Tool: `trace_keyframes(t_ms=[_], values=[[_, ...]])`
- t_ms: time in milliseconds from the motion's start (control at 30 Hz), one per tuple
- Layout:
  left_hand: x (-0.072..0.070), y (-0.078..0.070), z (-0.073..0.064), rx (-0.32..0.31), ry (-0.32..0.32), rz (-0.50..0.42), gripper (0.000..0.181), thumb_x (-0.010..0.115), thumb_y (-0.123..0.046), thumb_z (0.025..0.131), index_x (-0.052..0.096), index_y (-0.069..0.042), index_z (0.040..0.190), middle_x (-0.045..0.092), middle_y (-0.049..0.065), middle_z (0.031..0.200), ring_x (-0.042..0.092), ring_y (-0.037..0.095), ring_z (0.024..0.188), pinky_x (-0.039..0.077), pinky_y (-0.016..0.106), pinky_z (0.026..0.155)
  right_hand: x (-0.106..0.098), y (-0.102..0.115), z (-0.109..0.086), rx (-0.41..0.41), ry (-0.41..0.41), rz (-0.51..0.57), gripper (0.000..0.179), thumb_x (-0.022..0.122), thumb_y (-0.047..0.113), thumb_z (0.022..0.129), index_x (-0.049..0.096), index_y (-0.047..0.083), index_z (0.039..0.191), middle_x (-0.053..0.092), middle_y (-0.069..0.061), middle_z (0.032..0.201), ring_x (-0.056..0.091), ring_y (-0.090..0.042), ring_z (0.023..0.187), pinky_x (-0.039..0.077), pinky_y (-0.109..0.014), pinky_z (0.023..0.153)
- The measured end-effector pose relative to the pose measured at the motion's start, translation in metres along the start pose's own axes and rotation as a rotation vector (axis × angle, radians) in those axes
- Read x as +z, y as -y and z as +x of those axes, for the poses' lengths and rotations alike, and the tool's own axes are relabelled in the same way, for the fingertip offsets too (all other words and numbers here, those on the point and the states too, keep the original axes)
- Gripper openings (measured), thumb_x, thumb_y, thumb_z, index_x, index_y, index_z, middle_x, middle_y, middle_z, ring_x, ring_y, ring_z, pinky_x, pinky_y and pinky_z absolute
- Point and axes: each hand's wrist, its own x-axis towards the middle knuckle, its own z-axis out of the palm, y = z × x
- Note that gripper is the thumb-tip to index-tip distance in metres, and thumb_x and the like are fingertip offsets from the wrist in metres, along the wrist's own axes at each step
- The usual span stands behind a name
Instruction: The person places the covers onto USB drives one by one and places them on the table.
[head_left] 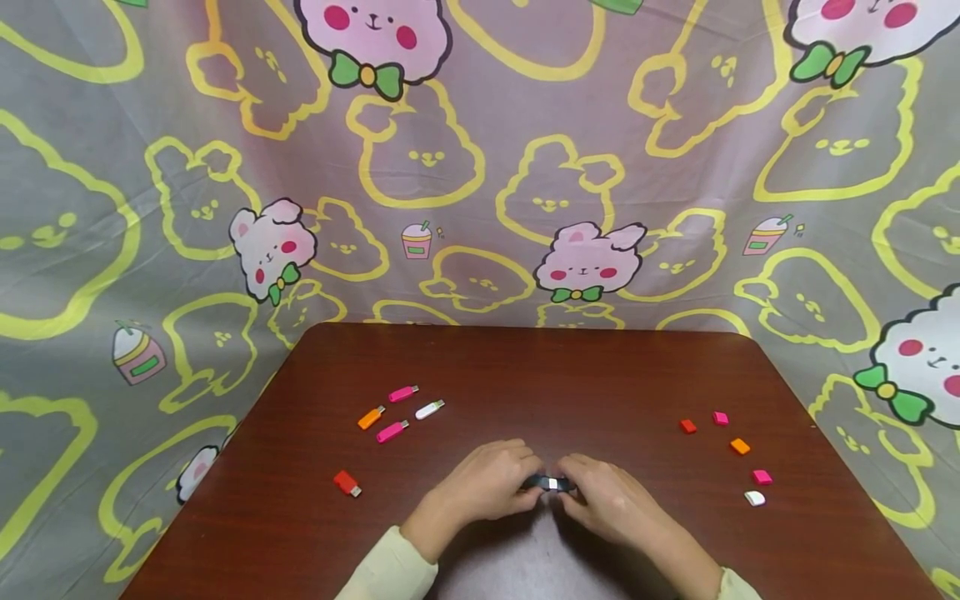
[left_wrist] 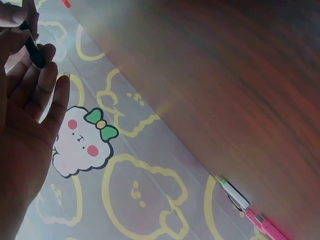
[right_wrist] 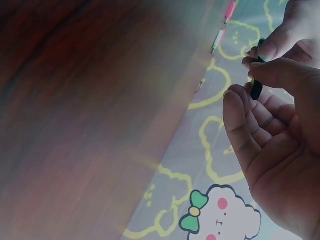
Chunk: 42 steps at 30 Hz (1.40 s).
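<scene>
A black USB flash drive [head_left: 537, 482] is held level between both hands at the middle of the table's near side. My left hand [head_left: 491, 479] pinches one black end between thumb and fingers. My right hand [head_left: 611, 497] pinches the other black end, likely the cap. A bright silvery patch shows between the two ends; whether they are joined is unclear. In the left wrist view the black drive [left_wrist: 36, 54] crosses the fingertips. The right wrist view shows a dark end of the drive [right_wrist: 257, 89] at the fingers, most of it hidden.
Uncapped flash drives lie at the left: pink ones [head_left: 393, 431], an orange one [head_left: 370, 418], a white one [head_left: 427, 410] and a red one [head_left: 346, 482]. Loose caps lie at the right: red [head_left: 687, 427], orange [head_left: 740, 447], white [head_left: 755, 498] and two pink [head_left: 762, 477]. Patterned cloth surrounds the brown table [head_left: 570, 375].
</scene>
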Motion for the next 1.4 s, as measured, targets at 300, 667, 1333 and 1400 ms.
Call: trace_keyframes(t_ms=[300,667,1333,1400], values=[[0.0004,-0.0002,0.0007,0.007,-0.021,0.001,0.012,0.074,-0.031,0.087,0.070,-0.020,0.090,0.062,-0.012,0.081,0.057,0.004,0.077,0.047,0.021,0.069,-0.0007,0.0004,0.0014,0.001,0.003,0.030,0.019,0.077,0.010,0.086,0.064,0.019,0.095,0.055,0.013,0.084,0.052,-0.002,0.069,0.042,-0.019,0.057],[0.0022,-0.0040,0.0019,0.012,-0.025,0.028,0.014,0.073,-0.033,0.088,0.070,-0.020,0.091,0.061,-0.012,0.082,0.057,0.004,0.077,0.047,0.021,0.069,0.0021,-0.0004,0.0013,-0.074,-0.046,0.049,0.019,0.077,0.005,0.085,0.066,0.011,0.100,0.067,0.005,0.093,0.060,-0.002,0.079,0.053,-0.022,0.066],[0.0054,-0.0066,0.0034,0.051,-0.021,0.051,0.015,0.073,-0.031,0.090,0.067,-0.018,0.089,0.062,-0.009,0.083,0.056,0.007,0.079,0.048,0.019,0.067,0.0036,-0.0021,0.0008,-0.139,-0.137,0.035,0.024,0.078,-0.003,0.080,0.064,0.011,0.092,0.063,0.006,0.084,0.057,-0.001,0.073,0.050,-0.021,0.061],[0.0053,-0.0069,0.0040,0.064,-0.022,0.050,0.015,0.074,-0.031,0.090,0.066,-0.018,0.089,0.061,-0.009,0.083,0.056,0.007,0.078,0.048,0.019,0.066,0.0040,-0.0021,0.0006,-0.128,-0.132,0.042,0.023,0.078,-0.003,0.080,0.064,0.011,0.091,0.062,0.007,0.082,0.055,0.000,0.072,0.049,-0.020,0.060]])
